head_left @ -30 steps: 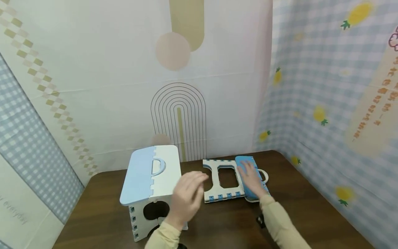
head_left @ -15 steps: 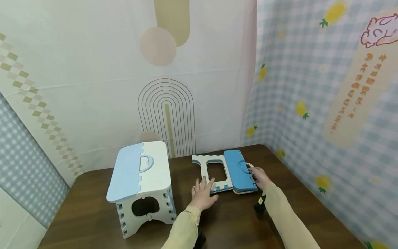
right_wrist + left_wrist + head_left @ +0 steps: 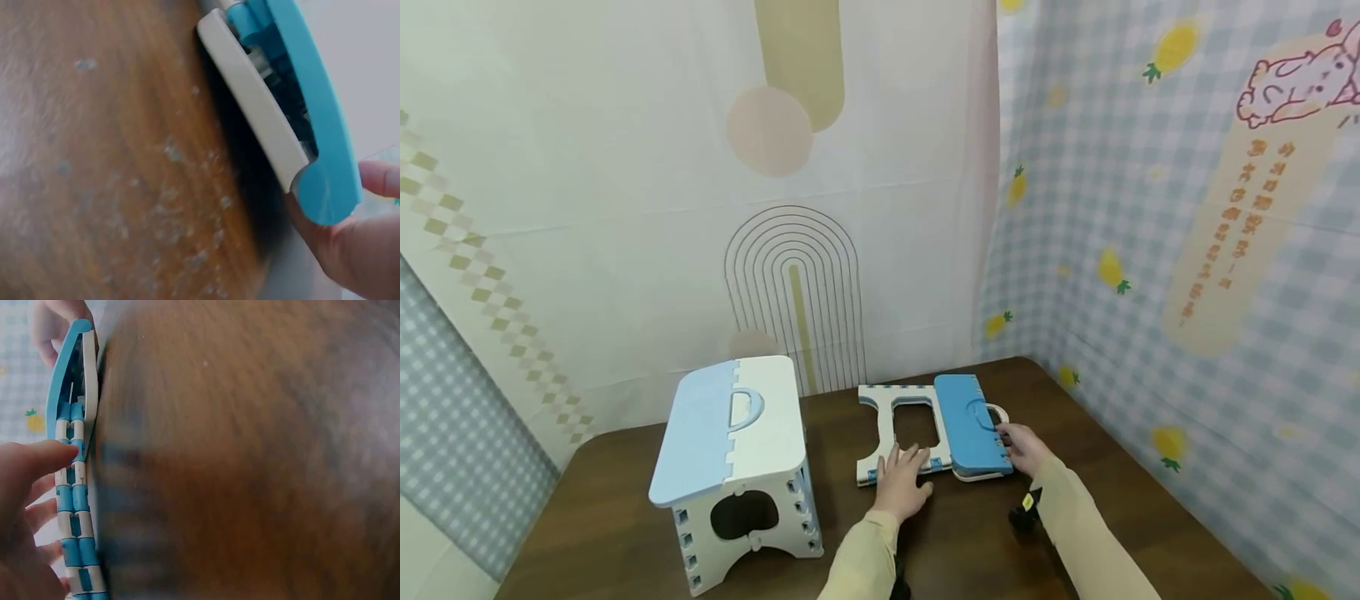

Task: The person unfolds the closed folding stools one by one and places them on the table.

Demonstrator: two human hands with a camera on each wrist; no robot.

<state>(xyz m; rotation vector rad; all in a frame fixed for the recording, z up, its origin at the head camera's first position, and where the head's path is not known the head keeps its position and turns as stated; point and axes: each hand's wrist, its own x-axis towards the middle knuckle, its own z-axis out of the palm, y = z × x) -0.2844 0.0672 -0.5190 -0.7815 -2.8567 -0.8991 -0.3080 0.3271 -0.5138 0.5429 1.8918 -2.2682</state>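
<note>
A folding step stool [image 3: 964, 425] with a blue and white top and white legs lies folded flat on the table. My left hand [image 3: 901, 487] rests on the near edge of its white leg frame, fingers spread. In the left wrist view the thumb [image 3: 47, 456] touches the hinged blue and white edge. My right hand [image 3: 1027, 448] pinches the stool's right edge beside the carry handles. Seen from the right wrist, the stool's blue panel [image 3: 319, 112] and white panel [image 3: 250, 94] stand slightly apart, with a finger and the thumb at their joined end.
A second folding stool [image 3: 767, 408], light blue and white, stands unfolded on the left of the brown table [image 3: 970, 542]. Behind the table hangs a white patterned cloth [image 3: 647, 275]; a checked pineapple cloth [image 3: 1097, 208] hangs along the right.
My left hand has moved from beside the standing stool to the folded stool's near edge. My right hand went from over the blue top to its right edge. The head view shifted.
</note>
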